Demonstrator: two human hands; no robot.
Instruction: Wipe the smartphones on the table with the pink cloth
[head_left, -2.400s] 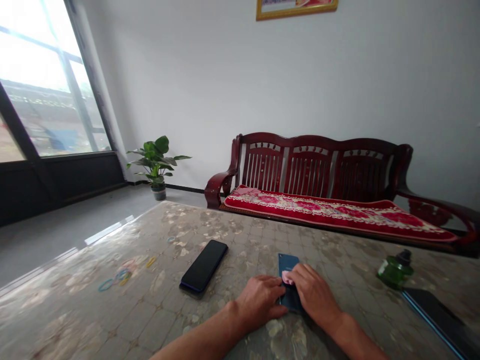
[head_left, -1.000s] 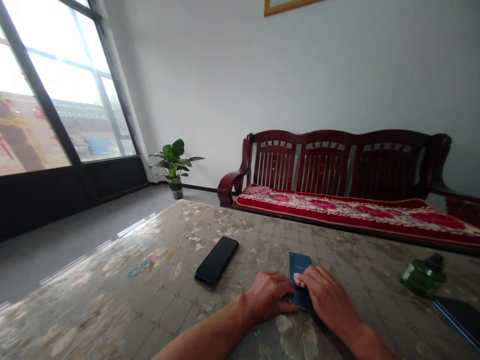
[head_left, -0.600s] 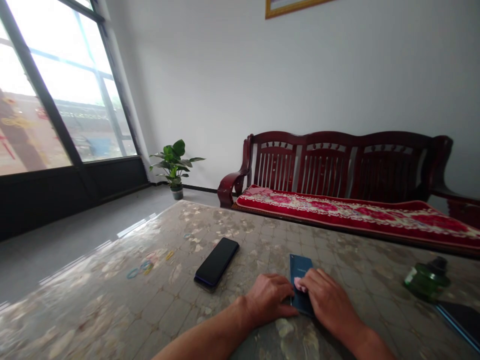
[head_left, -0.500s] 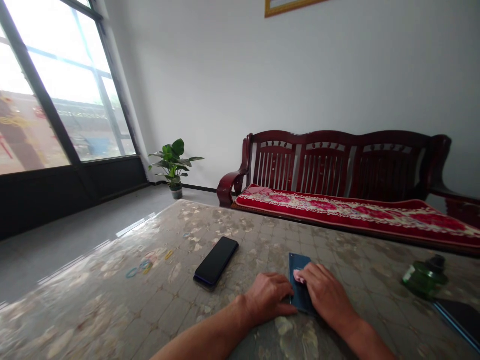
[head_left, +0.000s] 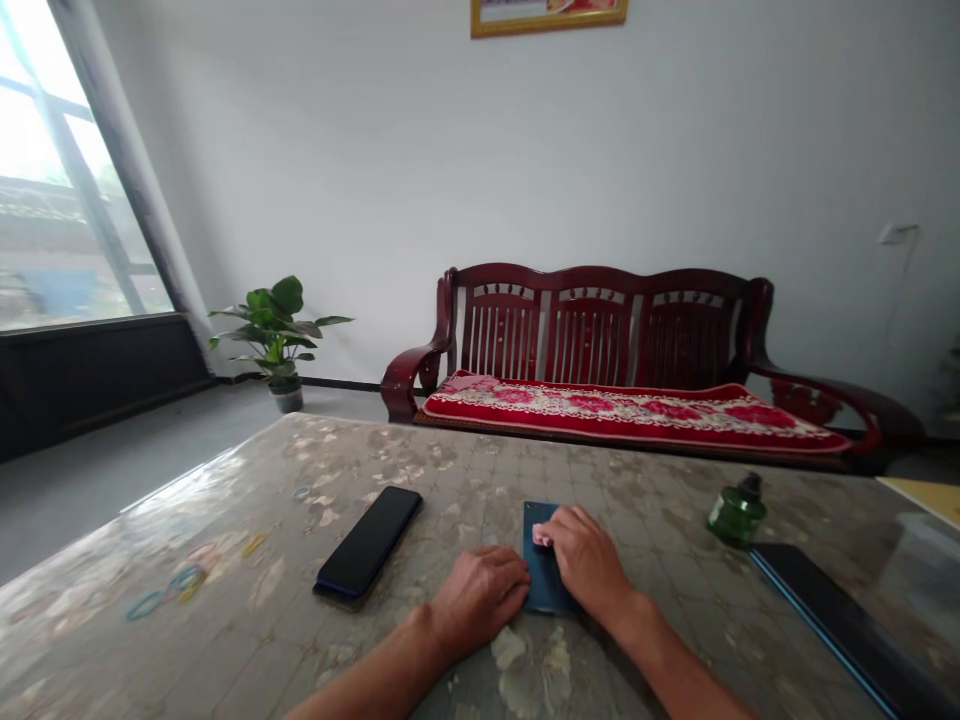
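Observation:
A flat blue phone (head_left: 545, 590) lies on the patterned tabletop in front of me, its lower right part covered by my right hand. My right hand (head_left: 587, 560) pinches a small wad of pink cloth (head_left: 540, 535) and presses it to the phone's upper part. My left hand (head_left: 484, 590), fingers curled together, holds the phone's left edge. Left of my hands lies a black phone (head_left: 369, 542), screen up, apart from both.
Several coloured rubber bands (head_left: 184, 580) lie at the left. On the right are a green bottle (head_left: 738, 515) with a dark cap, a dark tablet-like slab (head_left: 832, 620) and a clear plastic container (head_left: 922, 560). Behind the table (head_left: 420, 450) stands a wooden bench (head_left: 592, 320).
My view has swung to the right, so things appear further left and more of the right side shows. The pink cloth stays on the blue phone's upper part, and both hands keep their hold.

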